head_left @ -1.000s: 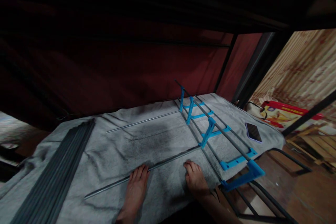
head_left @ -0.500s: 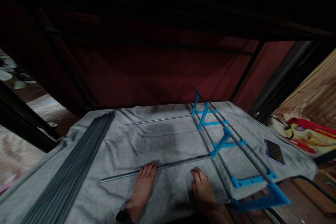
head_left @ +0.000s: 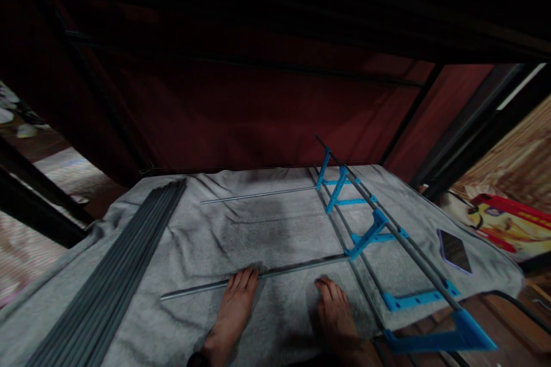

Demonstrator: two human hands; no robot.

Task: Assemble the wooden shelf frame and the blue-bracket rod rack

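Note:
My left hand (head_left: 241, 295) lies on the grey cloth (head_left: 275, 315), its fingers flat across a grey metal tube (head_left: 198, 289). That tube's right end meets a blue plastic bracket (head_left: 365, 238) of a rack frame. My right hand (head_left: 336, 304) rests palm down on the cloth, apart from the tube, with nothing in it. Its fingers are loosely extended. The frame consists of long grey tubes (head_left: 411, 249) running through several blue brackets. Farther back, a second thin tube (head_left: 258, 195) reaches left from another blue bracket (head_left: 323, 169).
A bundle of grey tubes (head_left: 116, 264) lies along the left of the cloth. On the right sits a phone (head_left: 455, 250). Beyond it is a red and yellow package (head_left: 512, 223). A dark red curtain (head_left: 258, 114) hangs behind, with dark posts on both sides.
The view has shifted slightly, so the frame and phone appear a little farther right. Both hands keep the same places on the cloth and tube.

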